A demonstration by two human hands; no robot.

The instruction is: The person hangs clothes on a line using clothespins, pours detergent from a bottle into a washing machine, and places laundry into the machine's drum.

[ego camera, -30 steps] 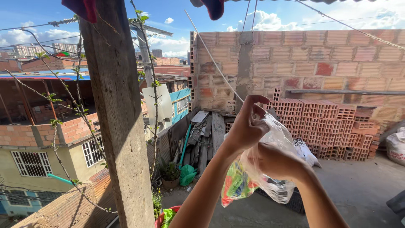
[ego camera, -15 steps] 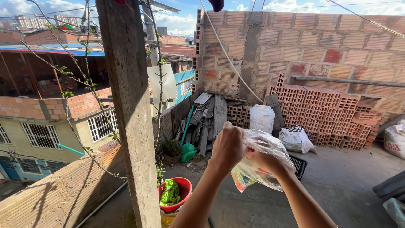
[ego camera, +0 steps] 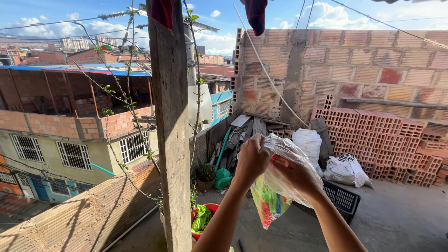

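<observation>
Hands are raised in front of the brick wall (ego camera: 373, 60): the left hand (ego camera: 252, 158) is closed on the top edge of a clear plastic bag (ego camera: 280, 186), and the right hand (ego camera: 296, 175) is pinched on the same bag just beside it. Coloured pieces, red and green, are seen inside the bag, which is held up in the air between a wooden post (ego camera: 170, 140) and stacked red bricks (ego camera: 382, 140). White sacks (ego camera: 345, 170) and a black crate (ego camera: 343, 198) are seen on the floor behind.

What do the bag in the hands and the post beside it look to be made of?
Clear thin plastic bag: glossy, crinkled film; coloured contents show through. Both the left hand and the right hand grip it. Upright weathered post: seemingly rough, unpainted wood, streaked with grain.
</observation>
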